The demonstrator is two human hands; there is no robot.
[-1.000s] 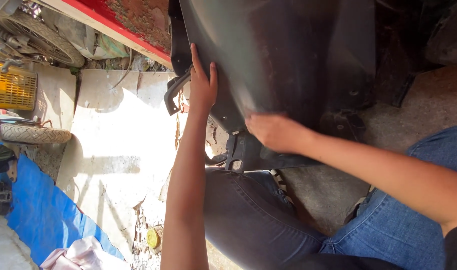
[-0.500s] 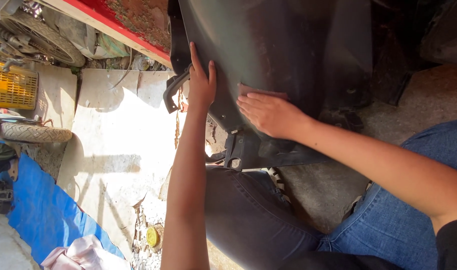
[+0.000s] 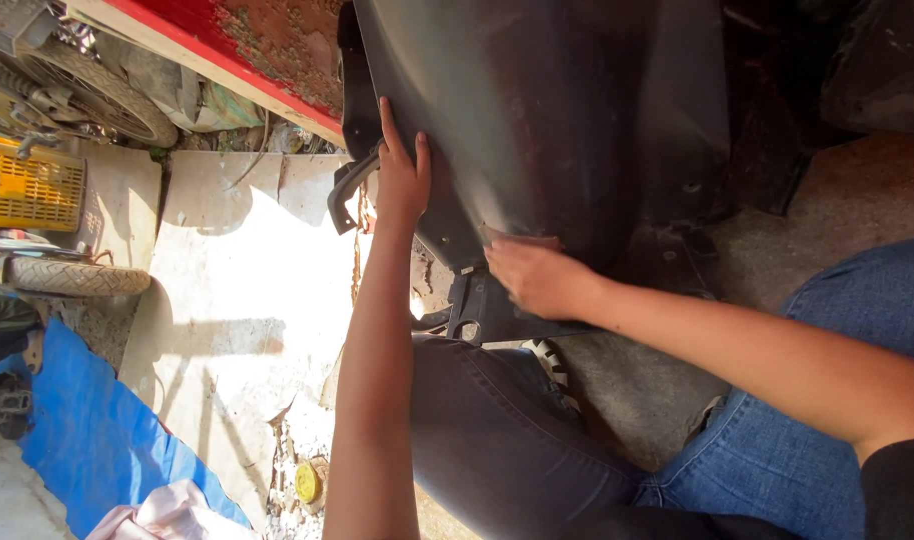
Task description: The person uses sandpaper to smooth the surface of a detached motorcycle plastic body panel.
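Head view is showing the large dark curved plastic panel [image 3: 577,120] standing ahead; the left hand [image 3: 402,180] is pressing flat, fingers spread, on its outer edge, the right hand [image 3: 537,275] lying nearer, pressing something small against its lower face.

Your left hand [image 3: 402,185] and right hand [image 3: 537,278] are bare, forearms uncovered. A black sleeve [image 3: 902,490] ends at your right upper arm. You wear blue jeans [image 3: 777,450].

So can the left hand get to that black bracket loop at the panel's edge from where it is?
Probably yes. The left hand lies flat on the dark panel right beside the black bracket loop, with nothing between them; the right hand is further along.
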